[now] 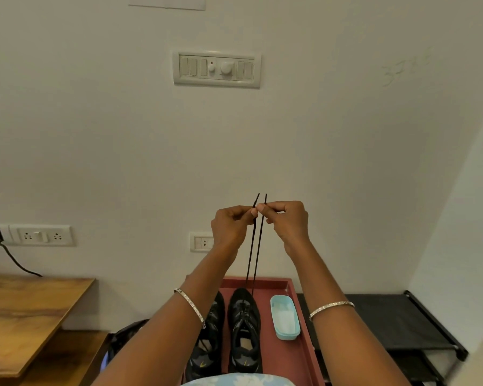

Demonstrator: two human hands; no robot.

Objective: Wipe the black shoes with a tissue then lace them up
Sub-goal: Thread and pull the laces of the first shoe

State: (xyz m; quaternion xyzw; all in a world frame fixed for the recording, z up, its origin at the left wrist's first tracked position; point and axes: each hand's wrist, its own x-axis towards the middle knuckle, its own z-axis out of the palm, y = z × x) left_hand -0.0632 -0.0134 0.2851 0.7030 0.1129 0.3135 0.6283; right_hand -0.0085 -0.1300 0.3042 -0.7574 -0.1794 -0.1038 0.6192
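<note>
Two black shoes stand side by side, toes towards the wall, on a red tray (293, 355). The right shoe (244, 330) is in full view; my left forearm partly hides the left shoe (209, 344). A black lace (255, 246) runs up from the right shoe's front eyelets in two taut strands. My left hand (229, 227) pinches one strand and my right hand (286, 221) pinches the other, both raised high in front of the wall, with the lace tips sticking up above my fingers.
A light blue box (285, 317) with white tissue inside lies on the tray right of the shoes. A black rack (396, 324) stands to the right, a wooden table (25, 316) to the left. Switch plates and sockets are on the wall.
</note>
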